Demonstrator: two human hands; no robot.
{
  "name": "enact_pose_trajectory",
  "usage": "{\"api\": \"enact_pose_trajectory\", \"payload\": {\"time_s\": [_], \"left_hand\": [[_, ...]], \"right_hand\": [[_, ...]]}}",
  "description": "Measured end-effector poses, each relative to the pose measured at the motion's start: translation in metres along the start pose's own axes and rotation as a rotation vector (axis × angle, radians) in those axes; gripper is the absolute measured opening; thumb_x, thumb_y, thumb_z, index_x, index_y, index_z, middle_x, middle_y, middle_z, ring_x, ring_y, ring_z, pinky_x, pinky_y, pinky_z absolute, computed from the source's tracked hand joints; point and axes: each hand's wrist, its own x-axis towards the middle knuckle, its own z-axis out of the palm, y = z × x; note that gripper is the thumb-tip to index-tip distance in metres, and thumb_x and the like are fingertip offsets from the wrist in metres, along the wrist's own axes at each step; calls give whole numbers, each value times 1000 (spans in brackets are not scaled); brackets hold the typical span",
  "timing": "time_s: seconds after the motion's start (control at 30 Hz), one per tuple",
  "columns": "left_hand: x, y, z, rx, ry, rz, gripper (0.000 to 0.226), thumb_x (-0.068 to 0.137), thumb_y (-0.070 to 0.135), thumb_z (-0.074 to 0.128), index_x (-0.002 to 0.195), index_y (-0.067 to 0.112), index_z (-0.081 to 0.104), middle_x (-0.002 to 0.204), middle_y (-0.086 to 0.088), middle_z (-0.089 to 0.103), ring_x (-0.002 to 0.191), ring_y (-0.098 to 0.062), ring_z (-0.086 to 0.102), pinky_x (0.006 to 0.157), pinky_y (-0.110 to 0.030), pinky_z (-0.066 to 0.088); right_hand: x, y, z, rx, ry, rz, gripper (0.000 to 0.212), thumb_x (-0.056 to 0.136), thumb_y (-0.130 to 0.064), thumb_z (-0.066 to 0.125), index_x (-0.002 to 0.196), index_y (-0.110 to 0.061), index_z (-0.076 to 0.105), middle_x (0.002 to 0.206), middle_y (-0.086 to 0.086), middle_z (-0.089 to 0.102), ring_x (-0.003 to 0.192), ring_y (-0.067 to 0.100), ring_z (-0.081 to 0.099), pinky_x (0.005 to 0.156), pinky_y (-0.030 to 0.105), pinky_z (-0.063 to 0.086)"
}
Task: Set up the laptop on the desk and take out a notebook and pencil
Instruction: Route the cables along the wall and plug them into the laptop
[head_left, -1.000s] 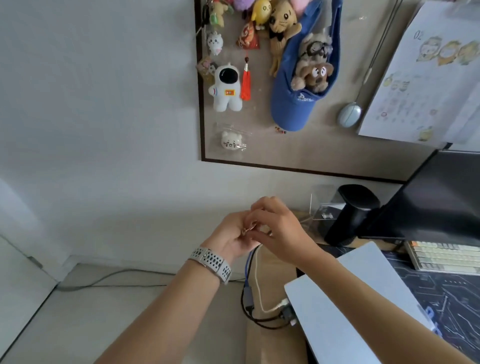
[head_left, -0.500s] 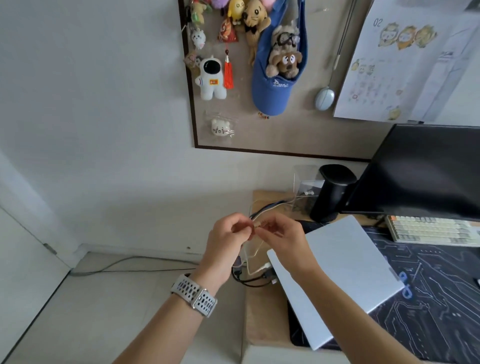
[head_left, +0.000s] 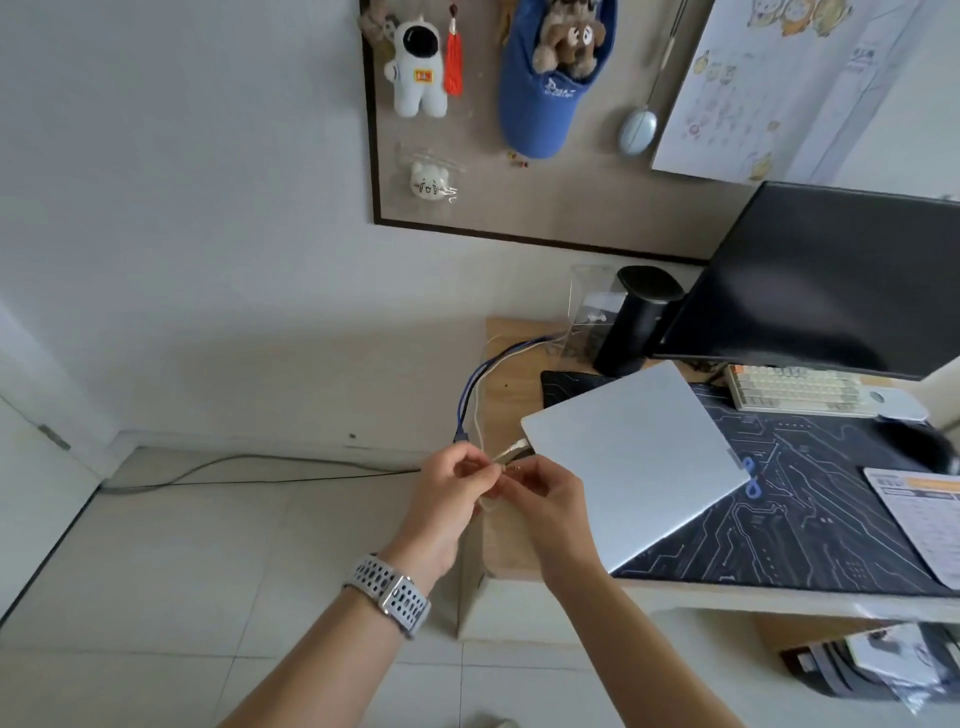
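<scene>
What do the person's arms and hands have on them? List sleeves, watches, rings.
Both forearms are bare, with no sleeves in view. The left wrist carries a watch on a light grey perforated sport band with a silver metal clasp. The right wrist is bare. No rings or gloves can be made out on either hand.

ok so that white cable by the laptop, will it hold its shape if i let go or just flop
Probably flop: the thin white cable already sags in a loose curve off the wooden desk edge. It looks light, since both hands pinch it with fingertips only. The end near the closed silver laptop may swing down.
</scene>
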Motion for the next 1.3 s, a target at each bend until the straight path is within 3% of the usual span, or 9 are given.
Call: {"api": "enact_pose_trajectory", "payload": {"time_s": [0.33,0.5,0.6,0.7,0.93,1.13,1.3], "left_hand": [[14,-37,31,-128,-32,-277,16,88,4,56,76,15,56,69,-5,61,62,-17,59,58,-28,36],[33,-68,54,12,112,-283,6,90,8,55,86,9,59,83,-11,68,71,-19,64,56,-27,39],[43,-86,66,68,228,-259,6,88,10,59,83,9,63,79,-10,71,72,-20,67,53,-25,41],[53,-96,77,109,320,-221,3,86,10,64,83,10,65,76,-7,70,72,-17,67,62,-24,49],[78,-122,89,46,415,-261,2,81,6,69,80,8,68,74,-3,70,72,-14,69,57,-15,48],[98,-128,84,-92,412,-333,10,77,3,72,72,10,69,78,-7,71,77,-19,68,61,-19,47],[112,-121,84,-117,363,-339,2,78,4,71,80,3,72,81,-9,72,77,-16,66,60,-16,43]], "right_hand": [[7,34,-31,-54,31,215,5,79,-14,74,77,-9,72,78,12,72,73,18,65,72,27,51],[18,51,-53,-103,17,330,9,84,-9,68,86,-14,76,82,2,74,73,12,64,69,24,51],[29,60,-73,-200,10,358,11,85,-12,67,86,-19,75,83,-1,71,73,12,61,64,21,47],[41,69,-95,-283,-27,349,12,85,-14,66,84,-23,74,88,1,71,82,17,63,69,23,49],[62,84,-116,-380,-83,375,13,86,-13,63,84,-22,72,85,-3,69,80,12,59,81,31,52],[85,89,-106,-497,-70,315,13,86,-12,63,82,-22,71,81,-8,69,75,10,59,71,22,49],[113,87,-97,-766,-68,93,13,86,-10,63,82,-21,68,83,-6,66,77,8,58,65,15,42]]}}
